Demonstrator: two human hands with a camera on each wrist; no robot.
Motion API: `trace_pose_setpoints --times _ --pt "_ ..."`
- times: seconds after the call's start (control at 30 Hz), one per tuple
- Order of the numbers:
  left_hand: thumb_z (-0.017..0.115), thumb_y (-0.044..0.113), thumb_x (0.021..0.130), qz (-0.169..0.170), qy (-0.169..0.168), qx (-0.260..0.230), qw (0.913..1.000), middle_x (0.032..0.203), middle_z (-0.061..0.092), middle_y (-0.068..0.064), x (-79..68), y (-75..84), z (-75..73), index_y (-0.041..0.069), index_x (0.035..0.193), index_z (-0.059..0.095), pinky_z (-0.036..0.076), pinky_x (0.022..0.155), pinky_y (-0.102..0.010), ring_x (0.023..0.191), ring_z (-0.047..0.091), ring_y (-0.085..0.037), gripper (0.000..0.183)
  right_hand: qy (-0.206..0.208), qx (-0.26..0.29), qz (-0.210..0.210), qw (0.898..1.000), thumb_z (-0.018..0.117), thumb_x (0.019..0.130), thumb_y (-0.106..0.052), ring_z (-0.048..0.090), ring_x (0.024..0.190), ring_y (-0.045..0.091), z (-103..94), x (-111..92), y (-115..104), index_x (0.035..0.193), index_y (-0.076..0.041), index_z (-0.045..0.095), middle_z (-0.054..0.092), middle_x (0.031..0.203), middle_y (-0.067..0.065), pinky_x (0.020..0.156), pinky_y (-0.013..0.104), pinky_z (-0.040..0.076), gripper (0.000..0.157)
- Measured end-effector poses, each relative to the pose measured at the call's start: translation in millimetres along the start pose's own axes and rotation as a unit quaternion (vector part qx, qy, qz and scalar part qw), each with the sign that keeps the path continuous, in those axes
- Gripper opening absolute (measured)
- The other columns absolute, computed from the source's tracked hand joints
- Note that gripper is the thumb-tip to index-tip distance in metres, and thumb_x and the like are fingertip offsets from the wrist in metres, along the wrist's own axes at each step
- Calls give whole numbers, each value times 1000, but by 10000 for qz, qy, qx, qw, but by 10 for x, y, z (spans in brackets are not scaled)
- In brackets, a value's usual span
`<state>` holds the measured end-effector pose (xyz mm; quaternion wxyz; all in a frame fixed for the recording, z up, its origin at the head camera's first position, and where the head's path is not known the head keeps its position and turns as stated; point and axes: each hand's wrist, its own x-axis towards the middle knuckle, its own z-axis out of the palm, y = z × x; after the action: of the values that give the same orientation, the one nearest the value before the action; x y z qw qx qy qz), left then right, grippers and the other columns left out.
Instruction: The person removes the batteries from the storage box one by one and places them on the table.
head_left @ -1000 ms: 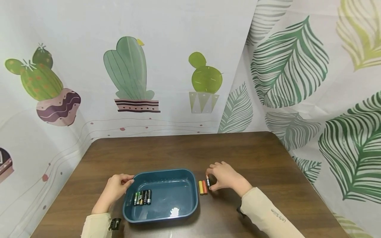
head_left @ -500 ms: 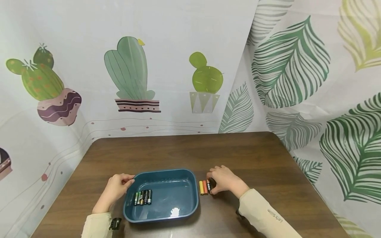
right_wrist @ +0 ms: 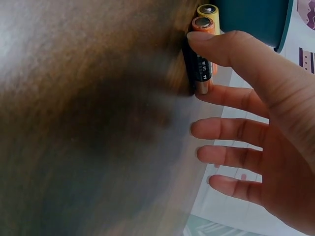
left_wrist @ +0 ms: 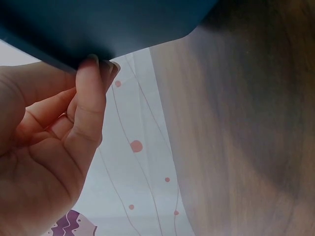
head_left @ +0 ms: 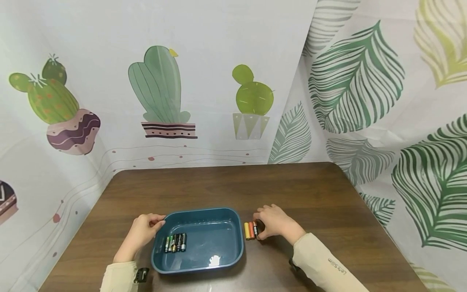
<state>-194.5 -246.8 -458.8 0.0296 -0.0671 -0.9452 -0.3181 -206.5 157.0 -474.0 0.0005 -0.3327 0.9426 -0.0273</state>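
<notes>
My left hand [head_left: 143,231] pinches the left rim of a blue rectangular tray [head_left: 197,269] between thumb and fingers; in the left wrist view the fingertips sit at the tray's edge. Inside the tray's left part several batteries [head_left: 175,242] lie in a row, mostly dark with some green. Right of the tray, my right hand [head_left: 274,221] pinches a black battery [right_wrist: 202,70] with copper ends lengthwise between thumb and forefinger. Its other fingers are spread. That battery lines up beside an orange battery [head_left: 251,230] and a yellow battery [head_left: 247,230], all close to the tray's right wall.
The brown wooden table [head_left: 310,186] extends behind and to the right of the tray. A white cloth [head_left: 211,81] printed with cacti and leaves hangs behind the table's far edge.
My right hand has brought the black battery slightly nearer to me, level with the orange and yellow ones. In the last half second it barely moves. The left hand stays on the rim.
</notes>
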Motion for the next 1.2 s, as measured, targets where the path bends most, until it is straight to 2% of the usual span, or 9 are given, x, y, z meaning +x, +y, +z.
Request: trace_pose_setpoints --times 0.37,0.7,1.0,1.2 --pt "63 10 80 1 19 12 10000 83 64 -7 -3 6 -2 4 95 68 40 48 -24 61 49 -12 17 -79 47 43 9999 77 55 -48 49 76 17 -31 -19 -13 90 -18 63 55 81 -5 73 44 40 48" --pt "64 9 80 4 39 -24 10000 80 63 -6 -3 6 2 3 95 68 39 47 -23 59 48 -12 17 -176 -2 165 9997 77 54 -48 48 75 15 -119 -21 -10 94 -20 63 55 81 -6 67 38 38 51" --pt "63 8 79 74 59 -9 10000 77 63 -5 -3 8 -1 2 94 68 39 46 -23 57 47 -12 16 -88 91 268 9996 74 63 -37 52 93 23 -412 15 -84 101 -18 63 59 97 -1 83 49 37 43" --pt "63 8 80 1 21 -69 10000 76 63 -5 2 3 7 2 94 68 40 46 -23 56 48 -11 16 264 -111 51 9996 69 70 -39 52 93 20 -594 105 -155 101 -19 63 59 97 -2 81 45 39 37"
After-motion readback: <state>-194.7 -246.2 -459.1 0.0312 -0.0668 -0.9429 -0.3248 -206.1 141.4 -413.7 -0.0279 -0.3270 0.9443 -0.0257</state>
